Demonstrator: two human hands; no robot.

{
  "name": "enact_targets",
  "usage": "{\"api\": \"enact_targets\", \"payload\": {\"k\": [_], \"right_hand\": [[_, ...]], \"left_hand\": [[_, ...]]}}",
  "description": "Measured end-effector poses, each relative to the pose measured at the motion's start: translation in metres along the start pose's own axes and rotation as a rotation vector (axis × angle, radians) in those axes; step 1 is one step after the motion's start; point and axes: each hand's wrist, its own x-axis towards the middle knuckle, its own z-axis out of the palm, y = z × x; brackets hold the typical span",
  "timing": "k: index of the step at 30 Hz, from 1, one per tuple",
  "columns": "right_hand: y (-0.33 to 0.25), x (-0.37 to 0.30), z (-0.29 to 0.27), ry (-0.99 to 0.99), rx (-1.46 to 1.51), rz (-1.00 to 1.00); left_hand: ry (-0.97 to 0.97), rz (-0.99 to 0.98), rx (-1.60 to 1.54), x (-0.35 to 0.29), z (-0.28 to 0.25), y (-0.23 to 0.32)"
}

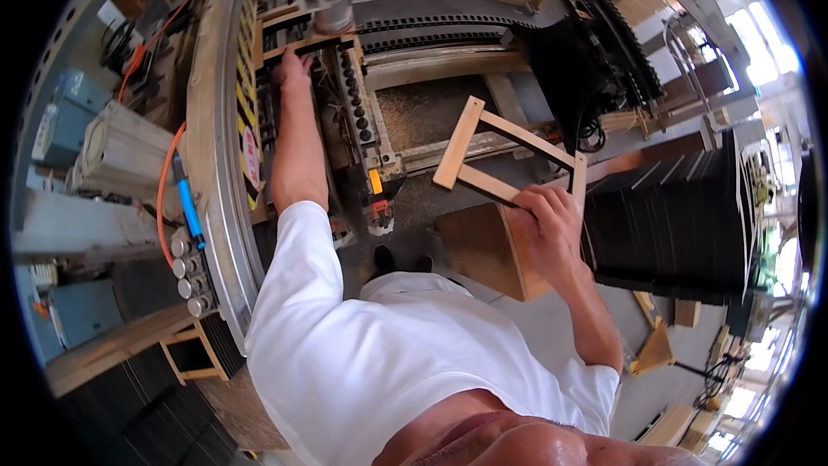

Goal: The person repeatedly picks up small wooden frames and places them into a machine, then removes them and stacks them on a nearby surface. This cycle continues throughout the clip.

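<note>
The right hand (550,220) grips a wooden frame (487,182); the left hand (295,71), grip unclear, beside the metal cylinder (334,19), could be pinched if that descends.

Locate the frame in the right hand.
In the head view, the frame is right of centre, held in the right hand, left of the black stack.

And we're in a woodwkg w/shop: sawdust (412,114) far side, hazard-striped mach. (247,108) left, wooden frame (461,143) right!
</note>
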Motion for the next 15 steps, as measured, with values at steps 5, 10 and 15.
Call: {"api": "enact_targets", "payload": {"k": [5, 10, 15], "right_hand": [[0.010, 0.064, 0.059, -0.008, 0.095, -0.188], [-0.003, 0.131, 0.147, 0.032, 0.237, -0.443], [-0.031, 0.182, 0.226, -0.051, 0.275, -0.580]], "left_hand": [[0.161, 0.091, -0.128, -0.067, -0.030, -0.042], [0.145, 0.125, -0.110, -0.205, -0.059, -0.047], [-0.181, 0.024, -0.206, -0.261, -0.093, -0.052]]}}
